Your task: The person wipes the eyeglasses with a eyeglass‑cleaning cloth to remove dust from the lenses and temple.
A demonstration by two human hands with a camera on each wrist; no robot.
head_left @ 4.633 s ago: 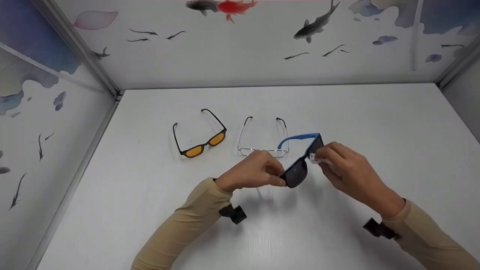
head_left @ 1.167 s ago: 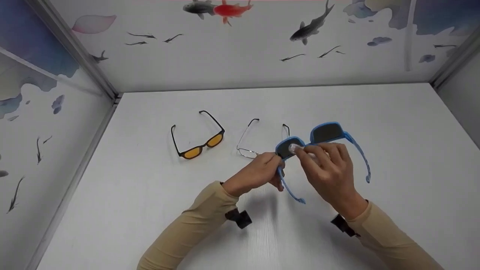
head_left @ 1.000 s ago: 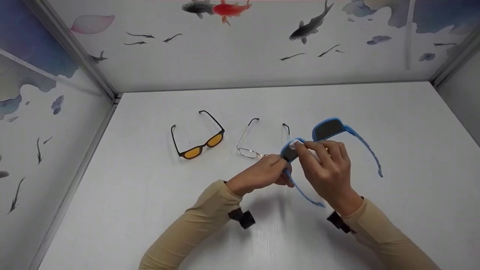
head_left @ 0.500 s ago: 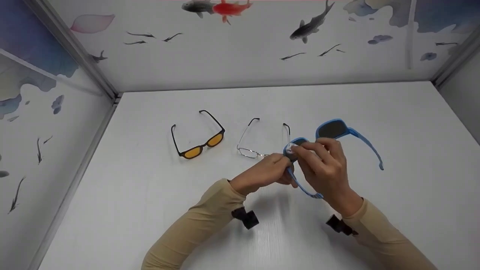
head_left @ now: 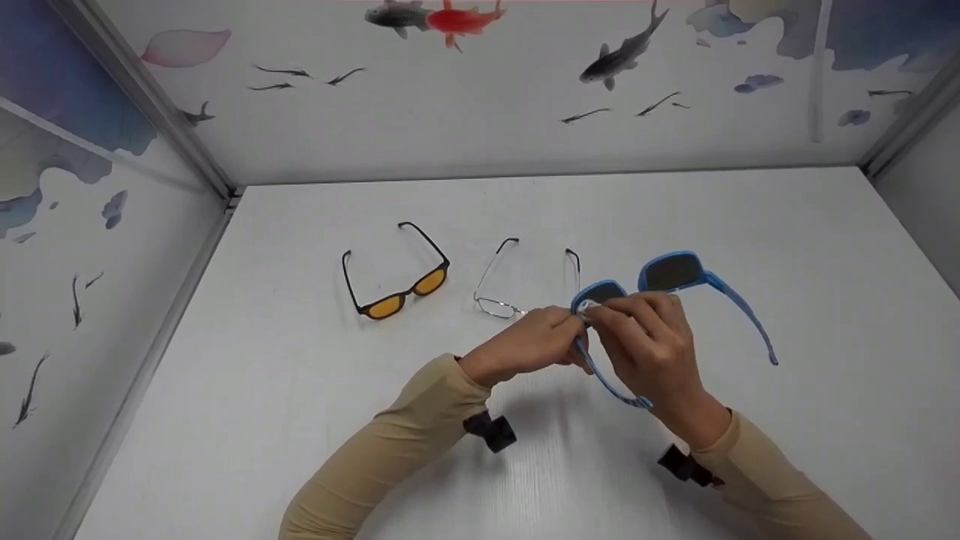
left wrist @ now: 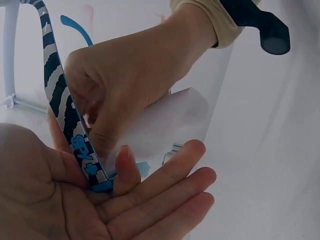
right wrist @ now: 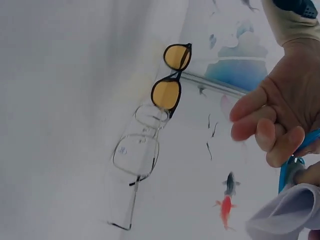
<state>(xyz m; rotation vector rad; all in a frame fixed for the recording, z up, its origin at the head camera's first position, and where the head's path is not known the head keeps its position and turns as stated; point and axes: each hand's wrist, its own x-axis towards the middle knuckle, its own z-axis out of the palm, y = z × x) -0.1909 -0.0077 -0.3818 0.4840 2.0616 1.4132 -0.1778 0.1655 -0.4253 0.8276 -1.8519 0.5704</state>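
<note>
Blue-framed sunglasses (head_left: 673, 271) with dark lenses are held up over the table, temples pointing toward the person. My left hand (head_left: 529, 341) pinches them at one end of the frame, beside the hinge. In the left wrist view, a black-and-white striped temple (left wrist: 62, 95) with blue lettering crosses the palm, the other fingers stretched out. With bent fingers my right hand (head_left: 652, 341) pinches a white cloth (head_left: 586, 308) against the inner side of the lens nearest the left hand. Loose folds of the cloth show in the right wrist view, and my right hand covers part of that lens and the bridge.
Silver wire-rimmed glasses (head_left: 495, 306) lie on the white table (head_left: 300, 420) just behind the left hand, partly covered. To their left lie black-framed glasses with orange lenses (head_left: 386, 305), temples unfolded. A fish-patterned wall panel (head_left: 480, 112) stands at the back, another at the left.
Since the oldest frame the sunglasses have been turned round, from temples away to temples toward the person. The cloth has gone from near the bridge to the left-hand lens, moving slightly over it lately.
</note>
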